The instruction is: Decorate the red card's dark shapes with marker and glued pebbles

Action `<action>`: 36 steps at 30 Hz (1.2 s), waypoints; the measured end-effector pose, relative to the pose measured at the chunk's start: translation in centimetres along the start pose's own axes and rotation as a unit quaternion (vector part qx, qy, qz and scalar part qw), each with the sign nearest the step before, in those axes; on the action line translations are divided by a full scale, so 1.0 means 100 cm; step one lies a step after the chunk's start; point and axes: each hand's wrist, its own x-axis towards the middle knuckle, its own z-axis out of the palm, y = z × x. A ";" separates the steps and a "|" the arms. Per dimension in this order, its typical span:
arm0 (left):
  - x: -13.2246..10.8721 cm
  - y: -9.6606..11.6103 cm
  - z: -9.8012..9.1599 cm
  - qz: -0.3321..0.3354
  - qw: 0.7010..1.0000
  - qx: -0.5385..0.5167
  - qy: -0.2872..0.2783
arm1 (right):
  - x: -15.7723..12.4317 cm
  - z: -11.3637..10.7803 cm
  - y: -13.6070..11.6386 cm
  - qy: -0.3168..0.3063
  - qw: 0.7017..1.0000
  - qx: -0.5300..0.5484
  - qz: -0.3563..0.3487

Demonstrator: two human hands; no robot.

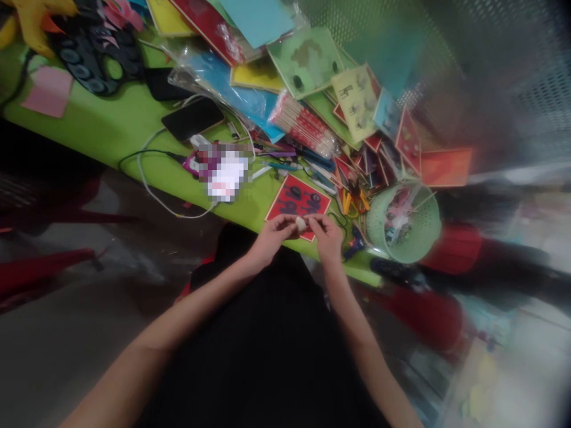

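Note:
Between my fingertips is a small whitish rounded piece (301,224), too small to tell its kind. My left hand (277,230) pinches it from the left. My right hand (327,233) is closed too, its thumb and finger pressed together at the piece's right side; a tiny dark bit shows there. Both hands are above the front edge of the green table (250,208). Right behind them lies a red card (298,199) with dark shapes on it, partly covered by my fingers.
A green basket (417,238) with small items stands at the right, beside orange-handled pliers (354,199) and a dark blue glue gun (354,244). Behind are packed wooden sticks (306,125), pens and coloured cards (307,62). A black phone (193,119) and cables lie to the left.

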 end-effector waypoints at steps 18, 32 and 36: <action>0.009 -0.020 -0.032 -0.046 0.997 0.060 0.020 | 0.016 0.023 0.044 -0.083 0.994 -0.061 0.022; 0.069 -0.008 -0.111 0.225 0.842 0.455 0.179 | 0.063 0.028 0.083 -0.108 0.880 -0.447 -0.115; 0.071 -0.009 -0.114 0.260 0.768 0.559 0.174 | 0.062 0.035 0.089 -0.118 0.849 -0.501 -0.120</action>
